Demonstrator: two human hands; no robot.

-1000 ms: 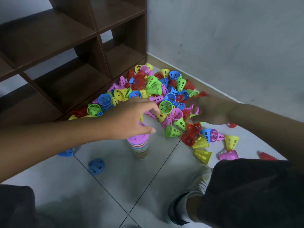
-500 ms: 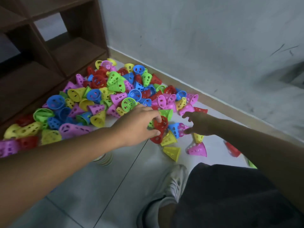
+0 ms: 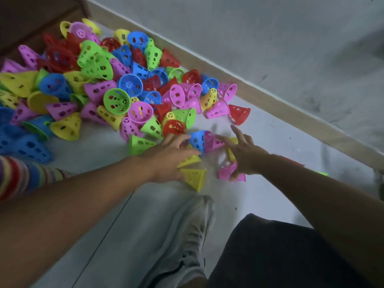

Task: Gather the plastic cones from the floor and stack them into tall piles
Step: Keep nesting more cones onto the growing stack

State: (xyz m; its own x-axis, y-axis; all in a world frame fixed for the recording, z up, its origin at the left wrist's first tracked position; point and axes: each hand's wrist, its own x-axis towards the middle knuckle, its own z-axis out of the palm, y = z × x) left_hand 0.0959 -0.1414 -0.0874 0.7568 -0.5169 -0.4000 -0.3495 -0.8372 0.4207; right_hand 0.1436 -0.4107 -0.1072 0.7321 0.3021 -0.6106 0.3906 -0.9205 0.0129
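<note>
Dozens of cones (image 3: 116, 100) lie heaped on the floor (image 3: 270, 196) by the wall; we read no writing. Our left hand (image 3: 170, 156) reaches to a blue cone (image 3: 197, 140), grip unclear; our right hand (image 3: 244, 153) is spread. The stack (image 3: 22, 173) is far left.

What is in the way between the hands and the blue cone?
Nothing visible. The blue cone lies on the floor right at the left hand's fingertips, nested with a pink cone that the right hand reaches toward.
</note>
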